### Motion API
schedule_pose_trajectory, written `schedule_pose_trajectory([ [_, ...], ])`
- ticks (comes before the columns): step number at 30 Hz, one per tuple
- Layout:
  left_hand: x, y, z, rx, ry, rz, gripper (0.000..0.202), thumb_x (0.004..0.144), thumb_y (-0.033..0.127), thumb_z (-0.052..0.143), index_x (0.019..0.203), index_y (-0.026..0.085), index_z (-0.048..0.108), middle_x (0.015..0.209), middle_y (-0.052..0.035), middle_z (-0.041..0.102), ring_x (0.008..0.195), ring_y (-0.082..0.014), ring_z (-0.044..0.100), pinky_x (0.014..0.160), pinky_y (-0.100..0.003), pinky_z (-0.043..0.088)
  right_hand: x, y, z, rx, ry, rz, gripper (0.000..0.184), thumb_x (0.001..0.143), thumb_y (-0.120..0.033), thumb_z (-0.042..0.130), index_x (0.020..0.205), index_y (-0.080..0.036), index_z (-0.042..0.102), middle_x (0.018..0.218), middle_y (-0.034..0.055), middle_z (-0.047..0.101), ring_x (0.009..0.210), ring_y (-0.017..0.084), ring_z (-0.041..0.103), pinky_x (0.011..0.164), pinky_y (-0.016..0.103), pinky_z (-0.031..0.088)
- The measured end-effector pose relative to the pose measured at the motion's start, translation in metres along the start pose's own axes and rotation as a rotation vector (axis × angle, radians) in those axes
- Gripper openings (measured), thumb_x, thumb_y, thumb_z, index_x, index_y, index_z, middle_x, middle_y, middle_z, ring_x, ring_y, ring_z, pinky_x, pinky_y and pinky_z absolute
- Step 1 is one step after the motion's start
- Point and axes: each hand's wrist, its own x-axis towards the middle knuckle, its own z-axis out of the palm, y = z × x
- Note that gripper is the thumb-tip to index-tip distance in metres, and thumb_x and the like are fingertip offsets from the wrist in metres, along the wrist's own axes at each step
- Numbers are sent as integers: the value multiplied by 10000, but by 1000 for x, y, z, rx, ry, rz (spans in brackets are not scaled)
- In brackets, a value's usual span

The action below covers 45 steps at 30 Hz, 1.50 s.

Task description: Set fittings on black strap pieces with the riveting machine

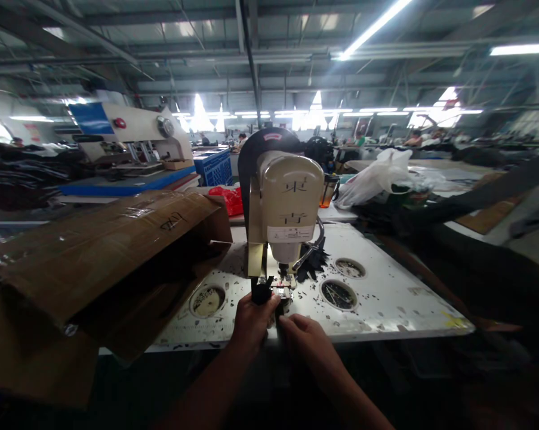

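Note:
A cream industrial sewing machine (pixel 291 197) stands on a white worktable (pixel 385 310), its needle area lit just beyond my hands. My left hand (pixel 251 319) is closed on a black fabric strip (pixel 261 291) at the left front of the presser foot. Lower and to the right, my right hand (pixel 307 334) pinches a dark edge of what looks like the same fabric, close to the table's front edge. The fabric between the hands is dark and partly hidden by my fingers. Black fabric pieces (pixel 313 261) lie heaped right of the needle.
An open cardboard box (pixel 117 239) leans over the table's left side. Round tabletop holes (pixel 338 294) hold scraps, and black bits are scattered around. Behind are another machine (pixel 130 128), a blue crate (pixel 213 167), a red bag (pixel 228 200), a drink container (pixel 327 191) and a white plastic bag (pixel 376 179).

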Motion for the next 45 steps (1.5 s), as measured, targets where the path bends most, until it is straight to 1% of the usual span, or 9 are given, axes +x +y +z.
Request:
schedule_pose_trajectory([
  [11,17,-6,-8,69,-15,26,419,763,518,770,887,122,710,510,34,508,445,-98,431,449,-228,340,4,-12,0,198,119,35,441,797,-613,667,772,-178,601,618,-9,540,592,156,495,561,274,378],
  [15,18,-9,-16,139,-16,86,281,790,402,757,882,139,716,644,-12,631,555,-126,535,553,-247,434,11,-12,1,208,130,26,442,793,-603,669,780,-165,620,612,0,547,570,150,486,550,276,393],
  [18,16,-9,-29,238,-152,317,87,763,178,706,850,174,707,948,-57,736,882,-185,683,816,-280,519,16,-11,1,199,144,35,449,792,-596,664,759,-150,626,603,1,542,550,139,478,525,268,374],
  [21,17,-6,-43,480,-404,632,195,791,45,590,861,202,682,1294,-54,702,1185,-201,672,980,-292,509,20,-10,1,226,139,67,428,779,-573,675,761,-147,631,631,14,586,578,146,512,535,264,382],
  [23,21,-2,-48,620,-505,725,226,834,32,551,890,211,677,1423,-52,644,1271,-205,644,999,-294,521,22,-8,1,237,135,69,416,783,-563,666,764,-149,628,638,16,598,581,145,508,536,262,379],
  [29,32,7,-46,866,-644,788,138,891,123,579,908,187,700,1439,-121,622,1247,-264,664,1002,-341,568,26,-6,4,241,134,76,434,776,-569,668,825,-138,674,684,41,647,623,169,558,562,272,418],
  [35,34,3,-42,1116,-622,846,224,921,140,510,1060,159,684,1518,-132,534,1119,-326,722,895,-436,628,24,-3,6,297,104,86,440,796,-582,672,875,-150,664,650,14,623,574,148,534,542,259,409],
  [38,34,1,-40,1170,-615,827,215,913,120,490,1015,144,678,1543,-124,504,1111,-338,722,898,-469,633,24,1,4,224,92,92,432,798,-593,660,791,-164,607,572,-15,553,510,133,487,491,245,357],
  [45,28,4,-38,1177,-585,828,283,886,111,517,1123,140,669,1532,-154,514,1175,-322,697,935,-424,621,30,0,0,92,120,-15,427,846,-556,602,768,-138,646,613,12,589,569,142,526,537,254,395],
])
